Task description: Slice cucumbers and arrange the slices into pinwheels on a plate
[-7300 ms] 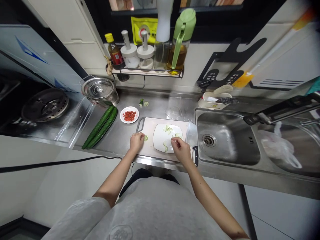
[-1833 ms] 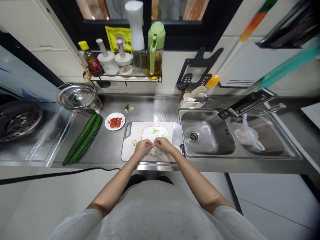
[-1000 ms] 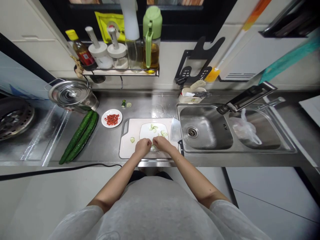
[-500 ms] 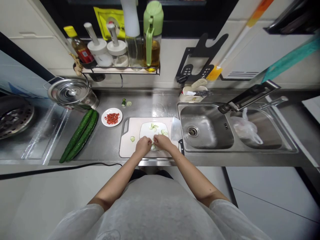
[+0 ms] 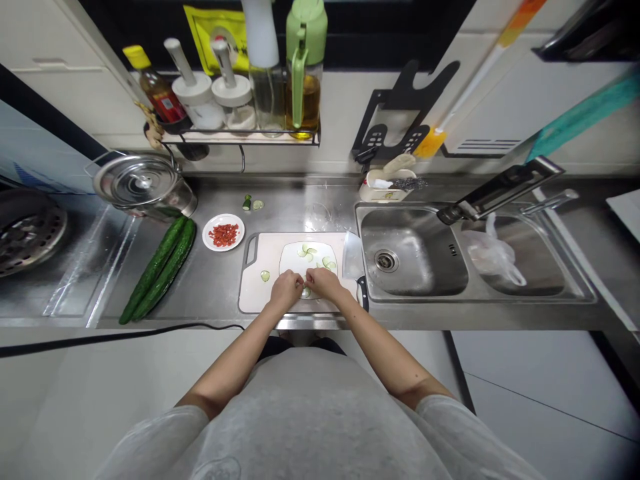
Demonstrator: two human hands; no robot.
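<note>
Cucumber slices lie on the white plate, which sits on the cutting board on the counter. In the head view I see curved pieces arranged at the plate's far side and right side, so those two groups look laid out; a third, at the near edge, is partly hidden by my hands, and I judge it unfinished. One loose slice lies on the board, left of the plate. My left hand and right hand almost meet over the near edge, fingers drawn in narrow on both; I cannot tell whether either holds a piece. Seven seconds or so earlier, my left hand was at a slice on the board and my right hovered over the plate's right side; now both work together. Against half a second ago, I see little change.
</note>
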